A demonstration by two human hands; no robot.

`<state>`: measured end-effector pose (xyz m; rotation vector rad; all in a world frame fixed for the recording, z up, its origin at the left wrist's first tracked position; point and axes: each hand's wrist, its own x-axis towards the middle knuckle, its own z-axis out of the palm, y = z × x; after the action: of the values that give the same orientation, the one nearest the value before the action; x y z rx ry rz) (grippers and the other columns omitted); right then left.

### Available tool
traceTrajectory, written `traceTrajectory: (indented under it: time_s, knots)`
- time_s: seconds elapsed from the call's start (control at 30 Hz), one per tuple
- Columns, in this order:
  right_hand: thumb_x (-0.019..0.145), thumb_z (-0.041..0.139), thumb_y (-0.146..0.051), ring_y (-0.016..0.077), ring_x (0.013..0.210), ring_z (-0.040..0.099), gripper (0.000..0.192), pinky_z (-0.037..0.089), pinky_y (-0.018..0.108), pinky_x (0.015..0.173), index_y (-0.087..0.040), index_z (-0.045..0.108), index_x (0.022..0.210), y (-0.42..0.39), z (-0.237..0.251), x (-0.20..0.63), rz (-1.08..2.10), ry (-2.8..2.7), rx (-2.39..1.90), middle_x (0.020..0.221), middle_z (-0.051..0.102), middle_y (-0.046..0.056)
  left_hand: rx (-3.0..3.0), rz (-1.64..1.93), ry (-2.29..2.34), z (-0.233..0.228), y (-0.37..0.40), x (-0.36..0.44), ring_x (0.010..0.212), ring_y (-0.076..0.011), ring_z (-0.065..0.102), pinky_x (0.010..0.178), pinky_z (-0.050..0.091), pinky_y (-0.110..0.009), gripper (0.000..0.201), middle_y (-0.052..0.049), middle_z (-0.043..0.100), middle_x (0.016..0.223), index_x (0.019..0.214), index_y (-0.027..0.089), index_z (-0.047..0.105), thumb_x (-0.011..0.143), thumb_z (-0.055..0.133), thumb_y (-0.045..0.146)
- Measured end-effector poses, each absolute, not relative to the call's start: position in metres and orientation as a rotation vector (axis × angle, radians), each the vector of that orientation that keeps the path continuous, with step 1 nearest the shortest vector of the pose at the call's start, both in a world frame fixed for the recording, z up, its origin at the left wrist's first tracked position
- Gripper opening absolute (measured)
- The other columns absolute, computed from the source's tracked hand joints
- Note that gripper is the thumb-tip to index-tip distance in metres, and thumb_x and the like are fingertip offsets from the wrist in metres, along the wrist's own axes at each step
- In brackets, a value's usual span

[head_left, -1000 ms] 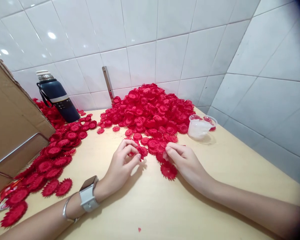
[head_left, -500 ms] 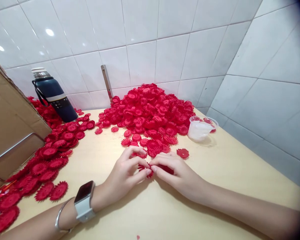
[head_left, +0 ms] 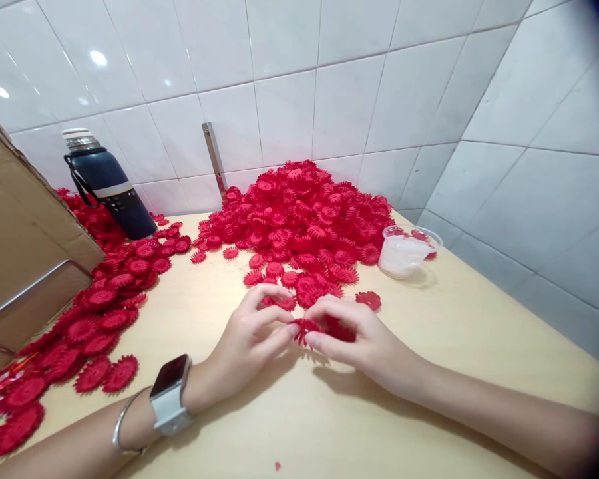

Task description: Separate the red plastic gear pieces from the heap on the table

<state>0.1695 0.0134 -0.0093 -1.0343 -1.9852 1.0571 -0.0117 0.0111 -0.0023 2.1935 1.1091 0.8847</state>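
left hand (head_left: 249, 336) and right hand (head_left: 359, 336) pinch one red flower (head_left: 305, 327) between them — fitting pieces together, which calls for careful fingertip alignment.

Looks like a small piecework corner, some home workshop or back room rather than a proper factory. White glazed wall tiles (head_left: 289, 106) on two sides meeting in a corner, plain pale wooden table (head_left: 329, 426) pushed right up against them. Huge heap of identical red plastic flowers (head_left: 304, 213) dumped at the back, more spread out on the left beside a cardboard box (head_left: 24, 246). Dark blue thermos (head_left: 107, 189) and a little clear plastic cup (head_left: 404, 253) parked nearby.
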Motion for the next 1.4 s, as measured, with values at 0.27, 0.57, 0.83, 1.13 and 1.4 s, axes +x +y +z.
traceTrajectory:
  time_s: [0.27,0.57,0.83,1.13,1.4]
  knots:
    - [0.086,0.045,-0.024,0.0113,0.059,0.041,0.034,0.031,0.025,0.058,-0.016,0.045,0.053,0.016,-0.015,0.17,0.861,-2.134,-0.991,0.057,0.045,-0.003,2.164,0.975,1.135,-0.001,0.013,-0.012,0.096,-0.0161,0.049,0.087,0.039,-0.029,0.005,-0.004,0.05,0.098,0.078,0.018,0.06,0.079,0.055,0.019]
    - [0.084,0.05,-0.025,0.0126,0.061,0.042,0.031,0.029,0.026,0.059,-0.016,0.053,0.055,0.015,-0.015,0.171,0.717,-2.213,-0.889,0.054,0.051,-0.002,2.11,0.79,1.007,0.002,0.009,-0.012,0.1,-0.0181,0.049,0.09,0.039,-0.03,0.012,-0.006,0.049,0.101,0.084,0.018,0.066,0.077,0.058,0.022]
    - [0.084,0.051,-0.024,0.0129,0.062,0.039,0.029,0.025,0.029,0.062,-0.015,0.054,0.056,0.011,-0.021,0.168,0.339,-2.328,-0.723,0.053,0.053,-0.001,2.059,0.679,0.977,0.003,0.009,-0.01,0.105,-0.0182,0.047,0.093,0.036,-0.029,0.005,-0.005,0.046,0.106,0.077,0.018,0.064,0.074,0.061,0.02]
    - [0.086,0.042,-0.02,0.0133,0.062,0.041,0.031,0.029,0.029,0.062,-0.016,0.047,0.056,0.011,-0.014,0.168,0.568,-2.261,-0.952,0.057,0.049,-0.001,2.07,0.853,1.13,0.0,0.01,-0.01,0.1,-0.0151,0.047,0.091,0.035,-0.027,0.011,-0.003,0.046,0.104,0.072,0.018,0.058,0.081,0.051,0.017]
    - [0.086,0.04,-0.034,0.0125,0.055,0.042,0.038,0.034,0.025,0.054,-0.019,0.034,0.051,0.015,-0.012,0.169,0.984,-1.801,-1.181,0.053,0.041,-0.003,1.993,0.998,1.273,0.0,0.012,-0.011,0.092,-0.016,0.048,0.078,0.041,-0.028,0.018,-0.003,0.047,0.097,0.063,0.018,0.046,0.08,0.046,0.013]
